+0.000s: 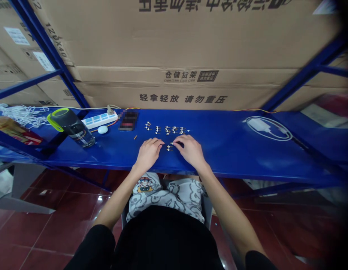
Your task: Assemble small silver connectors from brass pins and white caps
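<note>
My right hand (190, 150) is closed in a pinch at the blue tabletop, its thumb and index fingertips on a small white piece with a thin pin (172, 144). Just below those fingertips lie more small white pieces with brassy pins (169, 149). To the left, my left hand (148, 152) rests with its fingers curled together, its tips a short gap from the pinched piece; nothing shows in them. Beyond both hands, several like pieces (168, 130) lie in short, neat columns. A single white bit (188, 131) sits at the right end of these columns.
On the left stand a dark bottle with a lime lid (75, 129), a white power strip (100, 120), a white round object (102, 129) and a dark, partly blurred flat object (129, 121). A coiled white cable with charger (259, 124) lies right. Cardboard boxes (174, 41) wall the back.
</note>
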A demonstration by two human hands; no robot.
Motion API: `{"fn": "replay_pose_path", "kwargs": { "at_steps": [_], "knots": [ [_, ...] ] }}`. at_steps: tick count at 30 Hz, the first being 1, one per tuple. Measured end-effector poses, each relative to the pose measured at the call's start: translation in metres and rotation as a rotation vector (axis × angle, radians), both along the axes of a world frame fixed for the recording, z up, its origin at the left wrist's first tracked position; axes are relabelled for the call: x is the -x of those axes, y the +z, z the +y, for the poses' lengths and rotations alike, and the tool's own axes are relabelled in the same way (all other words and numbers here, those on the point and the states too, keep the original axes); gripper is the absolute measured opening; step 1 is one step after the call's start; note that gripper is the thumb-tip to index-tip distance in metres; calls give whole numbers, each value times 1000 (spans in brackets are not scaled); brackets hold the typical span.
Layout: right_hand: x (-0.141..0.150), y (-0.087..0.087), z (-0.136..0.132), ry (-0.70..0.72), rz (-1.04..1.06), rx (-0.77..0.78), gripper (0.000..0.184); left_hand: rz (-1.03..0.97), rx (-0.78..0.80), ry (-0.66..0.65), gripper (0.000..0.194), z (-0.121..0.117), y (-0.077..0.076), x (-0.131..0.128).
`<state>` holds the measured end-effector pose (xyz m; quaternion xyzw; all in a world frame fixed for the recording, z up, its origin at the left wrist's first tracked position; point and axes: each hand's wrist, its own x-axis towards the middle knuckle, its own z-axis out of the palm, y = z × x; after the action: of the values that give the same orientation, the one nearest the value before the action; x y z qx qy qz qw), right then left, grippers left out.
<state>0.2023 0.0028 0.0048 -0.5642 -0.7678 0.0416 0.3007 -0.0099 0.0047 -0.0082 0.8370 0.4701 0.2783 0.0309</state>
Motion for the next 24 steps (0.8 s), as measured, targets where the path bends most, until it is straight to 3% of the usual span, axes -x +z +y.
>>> {"fn": "replay_pose_path", "kwargs": {
  "at_steps": [16,24],
  "knots": [
    [3,-4,6,103,43,23,21,47,21,-73,28,1,2,5],
    [-10,-3,-8,26,16,-33,30,16,43,-79,28,-1,2,4]
  ]
}}
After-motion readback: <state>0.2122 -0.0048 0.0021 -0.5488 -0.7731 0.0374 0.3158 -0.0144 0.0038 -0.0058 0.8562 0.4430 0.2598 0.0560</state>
